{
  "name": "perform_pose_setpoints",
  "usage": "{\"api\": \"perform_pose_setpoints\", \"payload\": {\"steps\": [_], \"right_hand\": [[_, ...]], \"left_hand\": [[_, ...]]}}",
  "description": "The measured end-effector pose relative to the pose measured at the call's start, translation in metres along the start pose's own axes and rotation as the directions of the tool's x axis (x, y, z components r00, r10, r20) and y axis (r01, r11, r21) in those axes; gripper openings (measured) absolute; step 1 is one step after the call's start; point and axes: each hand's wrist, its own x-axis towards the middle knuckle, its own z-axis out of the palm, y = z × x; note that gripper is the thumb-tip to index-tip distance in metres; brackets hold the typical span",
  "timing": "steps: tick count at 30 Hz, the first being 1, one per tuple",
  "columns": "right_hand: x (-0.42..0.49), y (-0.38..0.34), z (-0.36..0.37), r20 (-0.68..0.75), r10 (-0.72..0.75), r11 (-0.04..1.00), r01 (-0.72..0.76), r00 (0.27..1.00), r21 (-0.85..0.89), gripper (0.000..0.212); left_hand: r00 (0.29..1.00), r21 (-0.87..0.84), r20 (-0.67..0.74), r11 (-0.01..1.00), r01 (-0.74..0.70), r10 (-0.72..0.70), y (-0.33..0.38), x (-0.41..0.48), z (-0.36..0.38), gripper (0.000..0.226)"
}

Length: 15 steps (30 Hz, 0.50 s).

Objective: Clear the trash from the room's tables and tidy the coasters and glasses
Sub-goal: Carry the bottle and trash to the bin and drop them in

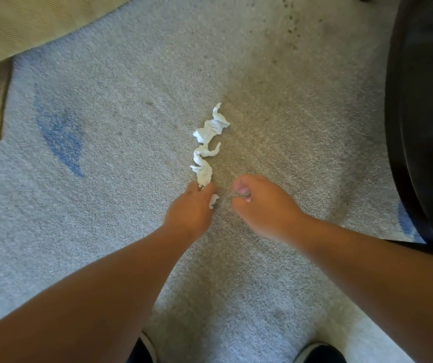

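Observation:
A crumpled white tissue lies stretched out in a long twisted strip on the grey carpet. My left hand is down at the strip's near end, fingers closed on it, with a small white bit showing beside the thumb. Just to the right, my right hand hovers over the carpet with its fingers curled in. I cannot tell whether it holds anything. No coasters or glasses are in view.
A beige upholstered seat fills the upper left corner, one leg reaching the floor. A dark round table edge runs down the right side. My dark shoes show at the bottom. Blue patches mark the carpet.

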Motion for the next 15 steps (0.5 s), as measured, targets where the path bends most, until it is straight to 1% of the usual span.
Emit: {"api": "perform_pose_setpoints", "payload": {"steps": [2, 4, 8, 11, 15], "right_hand": [[0.000, 0.000, 0.001, 0.000, 0.000, 1.000, 0.000, 1.000, 0.000, 0.033], [0.000, 0.000, 0.001, 0.000, 0.006, 1.000, -0.006, 1.000, 0.005, 0.034], [0.001, -0.001, 0.001, 0.001, -0.001, 1.000, 0.001, 1.000, 0.008, 0.031], [0.002, -0.004, 0.001, 0.000, -0.012, 1.000, 0.012, 1.000, 0.007, 0.032], [0.006, -0.007, 0.000, 0.002, -0.026, 0.999, 0.026, 1.000, 0.031, 0.036]], "left_hand": [[1.000, 0.002, -0.005, 1.000, -0.011, 0.011, -0.002, 0.000, 0.002, 0.014], [1.000, -0.019, 0.001, 1.000, -0.021, 0.021, -0.004, -0.001, 0.001, 0.005], [1.000, -0.071, -0.011, 0.997, -0.018, 0.017, -0.008, -0.003, -0.008, 0.017], [0.996, -0.127, -0.084, 0.992, -0.005, -0.006, -0.012, -0.001, -0.019, 0.012], [0.976, -0.167, -0.194, 0.984, 0.066, -0.099, -0.018, 0.006, -0.031, 0.012]]}}
